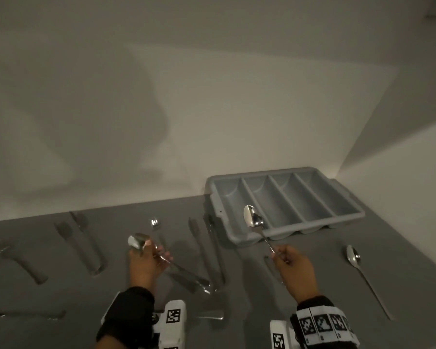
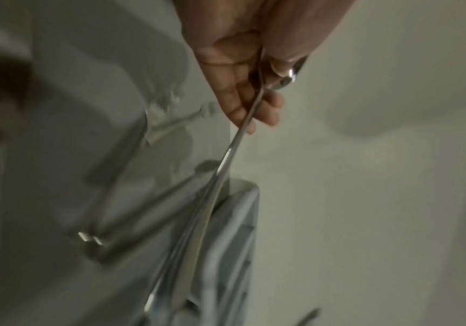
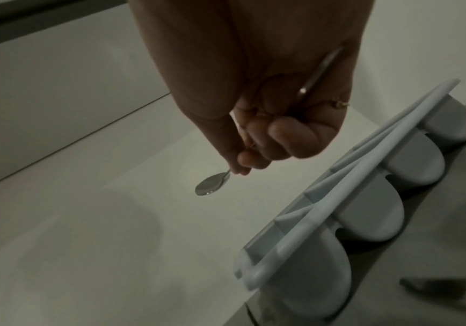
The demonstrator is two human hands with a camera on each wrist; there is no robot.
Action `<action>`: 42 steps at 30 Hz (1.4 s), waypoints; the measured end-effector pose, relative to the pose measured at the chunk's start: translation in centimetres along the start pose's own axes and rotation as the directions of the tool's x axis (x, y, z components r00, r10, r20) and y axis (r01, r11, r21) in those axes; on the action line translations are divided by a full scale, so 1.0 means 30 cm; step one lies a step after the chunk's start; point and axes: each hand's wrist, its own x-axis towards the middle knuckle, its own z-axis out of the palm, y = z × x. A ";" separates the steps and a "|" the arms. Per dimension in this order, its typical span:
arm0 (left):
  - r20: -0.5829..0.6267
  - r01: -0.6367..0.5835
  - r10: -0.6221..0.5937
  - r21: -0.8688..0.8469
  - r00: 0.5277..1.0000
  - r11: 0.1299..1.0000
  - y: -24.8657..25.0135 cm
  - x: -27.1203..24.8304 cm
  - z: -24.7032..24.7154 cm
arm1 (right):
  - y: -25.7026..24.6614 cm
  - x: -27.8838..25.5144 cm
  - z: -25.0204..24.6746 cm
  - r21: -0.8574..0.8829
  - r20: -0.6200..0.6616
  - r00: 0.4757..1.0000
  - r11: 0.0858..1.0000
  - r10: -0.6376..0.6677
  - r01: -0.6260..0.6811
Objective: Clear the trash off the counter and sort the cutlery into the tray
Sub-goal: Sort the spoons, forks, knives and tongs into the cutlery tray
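A grey four-compartment tray sits at the counter's back right, its compartments empty. My right hand pinches a small spoon by its handle, bowl raised in front of the tray's left compartment. The right wrist view shows that spoon's bowl beyond my fingers, with the tray to the right. My left hand grips a larger spoon just above the counter, its handle slanting down to the right. In the left wrist view the handle runs out of my curled fingers.
Loose cutlery lies on the grey counter: a fork and two knives at left, a fork and two knives in the middle, a long spoon at right. Another fork lies near the front left. White walls close the back and right.
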 end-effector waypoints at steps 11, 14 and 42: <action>0.235 0.219 -0.194 -0.087 0.952 0.972 -0.184 -0.031 0.569 | 0.248 0.399 -0.324 0.108 0.100 0.993 0.993 -0.055 0.044; 0.207 0.084 -0.097 0.070 0.974 0.994 -0.210 0.004 0.711 | 0.282 0.465 -0.374 0.120 0.105 0.992 0.991 -0.066 0.053; 0.216 -0.179 -0.196 0.965 0.956 0.192 -0.298 0.237 0.830 | 0.255 0.480 -0.311 0.052 0.250 0.967 0.997 0.036 -0.050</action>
